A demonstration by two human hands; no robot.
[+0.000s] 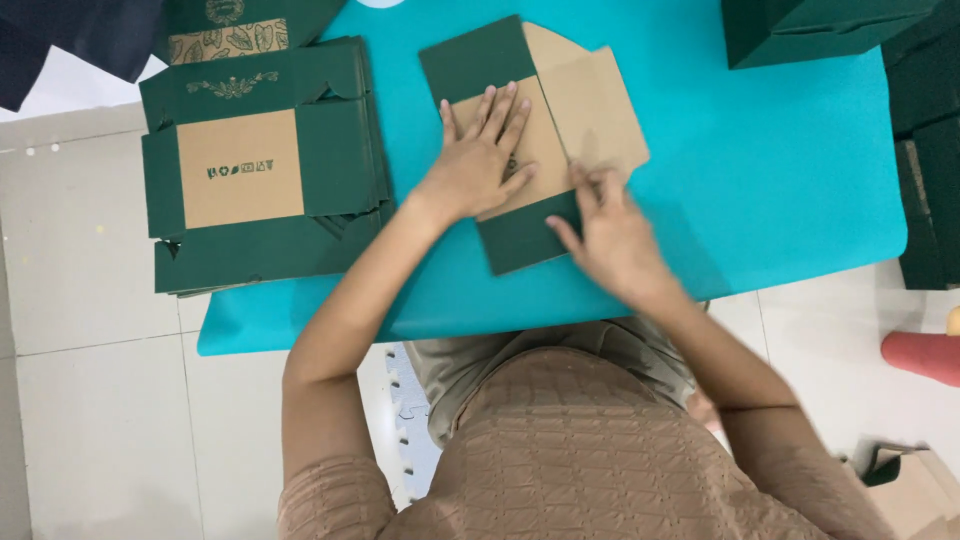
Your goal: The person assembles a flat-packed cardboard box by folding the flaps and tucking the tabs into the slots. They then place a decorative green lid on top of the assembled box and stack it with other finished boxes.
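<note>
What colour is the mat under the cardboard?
Turquoise mat, plain, clearest in the head view.

Flat cardboard boxes on a turquoise counter

One unfolded box, dark green outside and brown inside, lies mid-counter under both hands. A stack of flat green boxes with a brown panel sits at the left edge; a folded green box stands top right.

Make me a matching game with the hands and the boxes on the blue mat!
Things:
1. left hand
2. right hand
3. stack of flat boxes
4. folded green box

Places:
A. top right corner of the mat
B. pressed flat on the brown cardboard
C. left edge of the mat
D. at the green flap's near edge

Pairs: 1-B, 2-D, 3-C, 4-A
</note>
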